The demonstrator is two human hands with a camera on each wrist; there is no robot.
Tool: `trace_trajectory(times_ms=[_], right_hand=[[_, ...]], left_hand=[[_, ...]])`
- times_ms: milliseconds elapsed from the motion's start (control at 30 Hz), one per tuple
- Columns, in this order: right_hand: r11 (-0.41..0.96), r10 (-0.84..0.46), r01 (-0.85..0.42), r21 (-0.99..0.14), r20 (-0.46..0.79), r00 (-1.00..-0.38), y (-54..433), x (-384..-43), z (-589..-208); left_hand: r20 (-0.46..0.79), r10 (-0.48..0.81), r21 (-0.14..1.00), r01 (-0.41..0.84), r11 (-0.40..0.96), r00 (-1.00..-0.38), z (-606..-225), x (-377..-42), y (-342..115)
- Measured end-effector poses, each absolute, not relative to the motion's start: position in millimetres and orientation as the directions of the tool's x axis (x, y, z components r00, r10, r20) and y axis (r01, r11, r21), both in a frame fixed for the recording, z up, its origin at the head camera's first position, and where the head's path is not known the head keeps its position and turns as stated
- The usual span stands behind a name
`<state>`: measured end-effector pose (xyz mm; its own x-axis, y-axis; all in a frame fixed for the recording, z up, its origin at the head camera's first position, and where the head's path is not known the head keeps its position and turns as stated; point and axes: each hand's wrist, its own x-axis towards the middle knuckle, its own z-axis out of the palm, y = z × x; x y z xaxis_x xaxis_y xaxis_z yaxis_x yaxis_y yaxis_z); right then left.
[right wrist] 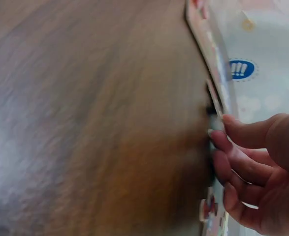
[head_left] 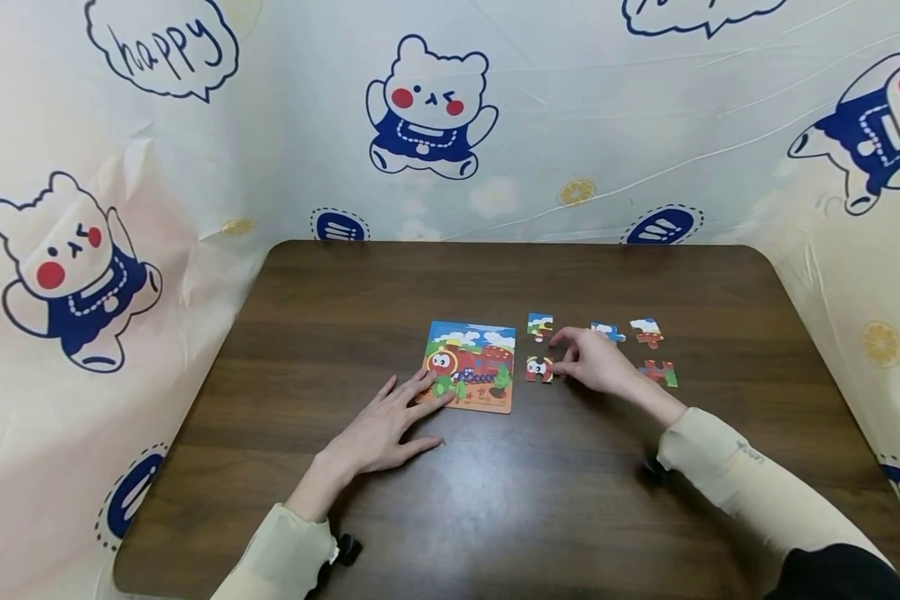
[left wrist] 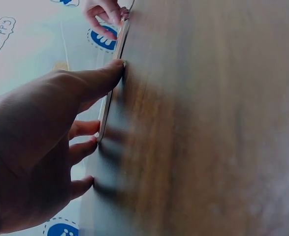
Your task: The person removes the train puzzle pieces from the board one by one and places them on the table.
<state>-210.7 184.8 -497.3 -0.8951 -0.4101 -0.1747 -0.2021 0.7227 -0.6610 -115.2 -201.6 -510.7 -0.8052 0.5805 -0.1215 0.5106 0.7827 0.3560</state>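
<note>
A square picture board [head_left: 471, 367], printed with a red train, clouds and cacti, lies flat on the table. My left hand [head_left: 381, 423] rests spread on its lower left corner, with fingertips on the board and the thumb on the tabletop near its front edge. To the right of the board, my right hand [head_left: 596, 360] pinches the right side of a jigsaw piece [head_left: 537, 369] with a big-eyed face. That piece [right wrist: 214, 97] appears edge-on at thumb and forefinger in the right wrist view. Just above it lies a sky-and-grass jigsaw piece [head_left: 540, 323].
A blue cloud piece [head_left: 608, 332] lies behind the right hand, partly covered. Farther right are a cloud-and-red piece [head_left: 647, 330] and a red-and-green piece [head_left: 667, 374], partly behind the wrist. The brown table [head_left: 330, 333] meets a printed cloth [head_left: 540, 125] at the back.
</note>
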Motion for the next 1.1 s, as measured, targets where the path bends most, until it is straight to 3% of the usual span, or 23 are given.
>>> trace_trajectory(times_ms=[267,400,533,700,833,1100], right_hand=[[0.782,-0.408,-0.329,-0.529,-0.035,-0.912,203.7,-241.8,-573.4],[0.777,-0.4,-0.336,-0.533,-0.006,-0.917,202.4,-241.7,-566.9],[0.66,-0.431,-0.301,-0.688,-0.019,-0.902,192.4,-230.3,-535.4],[0.497,-0.545,-0.206,-0.843,-0.119,-0.83,168.2,-213.1,-501.4],[0.484,-0.598,-0.228,-0.845,-0.129,-0.791,152.0,-202.5,-501.6],[0.529,-0.606,-0.337,-0.779,-0.069,-0.793,132.6,-189.6,-505.0]], left_hand=[[-0.123,0.571,0.359,0.5,0.788,-0.812,-510.4,-111.3,-203.2],[-0.109,0.577,0.356,0.511,0.783,-0.809,-510.7,-111.0,-203.6],[-0.109,0.576,0.349,0.511,0.785,-0.81,-510.1,-111.2,-203.7],[-0.12,0.576,0.355,0.507,0.786,-0.809,-509.1,-111.3,-203.2],[-0.135,0.577,0.358,0.503,0.786,-0.806,-508.6,-111.8,-202.6],[-0.149,0.572,0.359,0.495,0.791,-0.806,-505.7,-113.2,-202.4]])
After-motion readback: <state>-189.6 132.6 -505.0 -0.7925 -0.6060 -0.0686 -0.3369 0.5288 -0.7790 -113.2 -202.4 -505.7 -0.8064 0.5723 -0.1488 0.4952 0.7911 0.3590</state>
